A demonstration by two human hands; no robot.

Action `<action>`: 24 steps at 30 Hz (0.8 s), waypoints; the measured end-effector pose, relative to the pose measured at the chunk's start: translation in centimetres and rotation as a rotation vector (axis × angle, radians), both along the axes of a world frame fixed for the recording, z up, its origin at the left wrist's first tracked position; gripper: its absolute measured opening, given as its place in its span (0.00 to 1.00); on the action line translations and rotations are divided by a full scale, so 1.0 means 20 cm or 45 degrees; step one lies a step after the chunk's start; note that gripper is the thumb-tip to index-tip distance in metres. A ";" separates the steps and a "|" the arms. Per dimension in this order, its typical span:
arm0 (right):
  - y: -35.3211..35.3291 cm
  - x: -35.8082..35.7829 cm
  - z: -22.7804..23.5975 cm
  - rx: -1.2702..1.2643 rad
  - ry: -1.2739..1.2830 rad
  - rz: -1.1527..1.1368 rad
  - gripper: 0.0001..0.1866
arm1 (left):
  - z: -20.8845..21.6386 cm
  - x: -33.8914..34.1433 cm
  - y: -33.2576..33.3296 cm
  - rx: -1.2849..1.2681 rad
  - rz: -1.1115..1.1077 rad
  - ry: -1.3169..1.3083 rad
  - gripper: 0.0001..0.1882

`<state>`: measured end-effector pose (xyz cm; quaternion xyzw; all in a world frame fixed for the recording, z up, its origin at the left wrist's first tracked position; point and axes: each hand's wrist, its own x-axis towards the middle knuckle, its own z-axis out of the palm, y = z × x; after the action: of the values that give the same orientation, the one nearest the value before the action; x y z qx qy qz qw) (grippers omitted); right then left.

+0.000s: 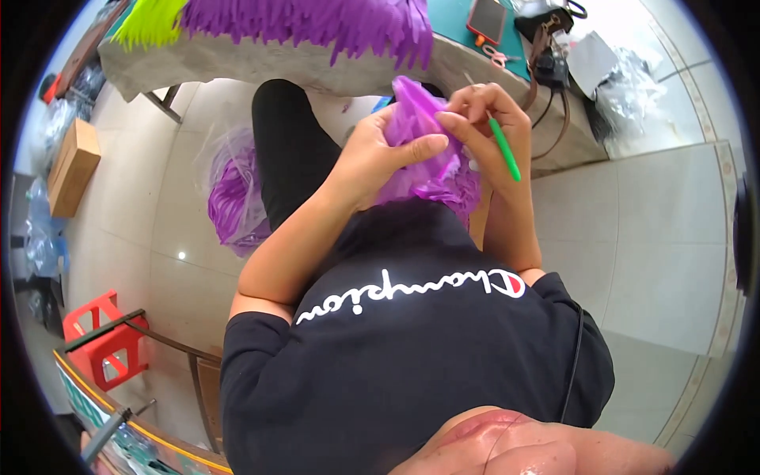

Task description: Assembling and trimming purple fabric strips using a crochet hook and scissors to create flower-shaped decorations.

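My left hand is closed on a sheer purple piece of material in front of my chest, thumb on top. Beside it my right hand grips a thin tool with a green handle, like a crochet hook. Its slim metal shaft shows above the fingers, but the tip is too small to make out. My right thumb and fingers are at the edge of the purple material. More crumpled purple material hangs below my hands, over my lap.
Across the table ahead lie purple fringe and lime-green fringe. A phone-like device, pink-handled scissors and a black strapped bag are at its right. A clear bag of purple strips, a cardboard box and a red stool stand left.
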<state>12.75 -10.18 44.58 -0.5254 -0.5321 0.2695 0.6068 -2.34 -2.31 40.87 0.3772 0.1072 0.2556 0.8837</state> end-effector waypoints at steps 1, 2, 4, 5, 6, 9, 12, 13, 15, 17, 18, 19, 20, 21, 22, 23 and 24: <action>-0.02 -0.01 -0.01 0.004 -0.052 0.057 0.10 | 0.00 0.00 -0.02 0.071 0.088 0.053 0.13; -0.02 0.00 -0.02 0.008 -0.039 0.041 0.10 | -0.01 0.00 -0.02 0.076 0.071 0.066 0.13; -0.02 0.01 -0.06 0.228 -0.060 -0.027 0.14 | -0.03 0.00 -0.02 -0.043 0.032 0.109 0.10; -0.01 0.02 -0.08 0.336 -0.005 -0.100 0.27 | -0.02 0.01 -0.03 -0.088 0.055 0.098 0.08; -0.02 0.04 -0.09 0.340 0.007 -0.115 0.27 | -0.03 0.01 -0.03 -0.082 0.042 0.112 0.08; -0.08 0.08 -0.14 0.401 0.044 0.000 0.24 | -0.02 0.03 -0.05 -0.058 0.159 0.113 0.07; -0.14 0.00 -0.13 0.322 -0.089 0.051 0.14 | -0.01 0.02 -0.08 -0.078 0.206 0.110 0.07; -0.14 0.00 -0.13 0.364 -0.136 0.013 0.09 | -0.01 0.02 -0.08 -0.066 0.218 0.100 0.07; -0.13 -0.04 -0.16 0.362 0.016 -0.048 0.09 | -0.01 0.02 -0.10 -0.048 0.218 0.094 0.06; -0.13 -0.05 -0.17 0.361 0.137 -0.116 0.09 | -0.01 0.03 -0.11 -0.055 0.264 0.068 0.06; -0.14 -0.05 -0.17 0.363 0.141 -0.119 0.09 | -0.01 0.03 -0.11 -0.052 0.261 0.073 0.06; -0.14 -0.04 -0.17 0.350 0.137 -0.118 0.09 | 0.00 0.04 -0.12 -0.051 0.280 0.062 0.06; -0.14 -0.04 -0.17 0.336 0.133 -0.117 0.09 | 0.01 0.04 -0.12 -0.051 0.299 0.050 0.06; -0.14 -0.04 -0.17 0.338 0.136 -0.119 0.09 | 0.01 0.04 -0.12 -0.049 0.297 0.053 0.06; -0.14 -0.05 -0.17 0.338 0.137 -0.123 0.08 | 0.01 0.04 -0.12 -0.047 0.307 0.054 0.06; -0.14 -0.05 -0.17 0.338 0.135 -0.125 0.08 | 0.01 0.04 -0.12 -0.047 0.318 0.053 0.05; -0.13 -0.05 -0.18 0.338 0.135 -0.126 0.08 | 0.01 0.04 -0.12 -0.046 0.317 0.053 0.05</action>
<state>11.84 -12.86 41.05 -0.4511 -0.5037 0.1938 0.7109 -1.62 -4.79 40.98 0.3501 0.1761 0.3535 0.8494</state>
